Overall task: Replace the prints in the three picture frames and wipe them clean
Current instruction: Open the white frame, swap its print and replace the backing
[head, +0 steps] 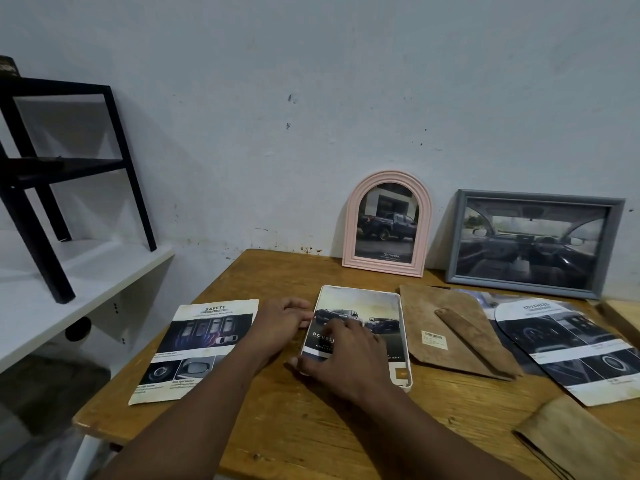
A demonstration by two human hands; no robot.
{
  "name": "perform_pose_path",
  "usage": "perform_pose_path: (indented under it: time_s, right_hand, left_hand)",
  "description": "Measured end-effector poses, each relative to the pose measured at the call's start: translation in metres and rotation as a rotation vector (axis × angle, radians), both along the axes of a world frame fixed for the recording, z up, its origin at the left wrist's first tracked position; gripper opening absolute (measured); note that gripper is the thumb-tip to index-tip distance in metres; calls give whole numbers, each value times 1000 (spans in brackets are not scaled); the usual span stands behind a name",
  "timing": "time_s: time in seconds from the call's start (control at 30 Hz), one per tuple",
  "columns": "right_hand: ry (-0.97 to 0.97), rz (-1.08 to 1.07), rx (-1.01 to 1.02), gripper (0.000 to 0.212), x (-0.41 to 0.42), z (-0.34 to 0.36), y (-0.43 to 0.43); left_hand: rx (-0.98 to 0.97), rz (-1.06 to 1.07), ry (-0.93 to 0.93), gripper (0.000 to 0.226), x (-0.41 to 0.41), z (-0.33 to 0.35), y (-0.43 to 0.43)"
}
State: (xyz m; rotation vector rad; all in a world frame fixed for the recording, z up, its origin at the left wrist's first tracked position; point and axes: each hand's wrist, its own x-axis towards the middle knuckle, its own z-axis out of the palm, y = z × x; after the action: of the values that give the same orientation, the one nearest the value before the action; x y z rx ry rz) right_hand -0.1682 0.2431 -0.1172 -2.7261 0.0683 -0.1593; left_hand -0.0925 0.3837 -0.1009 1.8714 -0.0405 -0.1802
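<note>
A white frame (pixel 403 341) lies flat near the middle of the wooden table (pixel 311 420) with a truck print (pixel 374 306) laid in it; the left hand (pixel 282 320) rests at its left edge, fingers curled loosely against the rim; the right hand (pixel 341 355) lies on the print, fingers spread, thumb at the near-left corner; a brown backing board (pixel 450 327) lies just right; a pink arched frame (pixel 388 223) and grey frame (pixel 533 242) lean on the far wall; a safety leaflet (pixel 197 348) lies left.
</note>
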Motion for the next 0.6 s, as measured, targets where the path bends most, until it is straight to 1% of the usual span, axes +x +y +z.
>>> perform_pose_path:
  time_s: [0.07, 0.3, 0.43, 0.5, 0.6]
  right_hand:
    - [-20, 5, 18, 93, 1, 0, 0]
    - [-113, 0, 144, 68, -1, 4, -11]
    - [-204, 8, 145, 41, -3, 1, -10]
    - [-280, 26, 159, 28, -4, -2, -12]
    - [-366, 67, 185, 17, -5, -5, -15]
  left_hand:
    - [13, -2, -6, 18, 1, -1, -1]
    - [23, 21, 1, 18, 1, 0, -7]
    - [94, 31, -61, 18, -1, -1, -11]
    - [115, 33, -76, 17, -1, -2, -13]
    - [138, 28, -57, 14, 0, 0, -17]
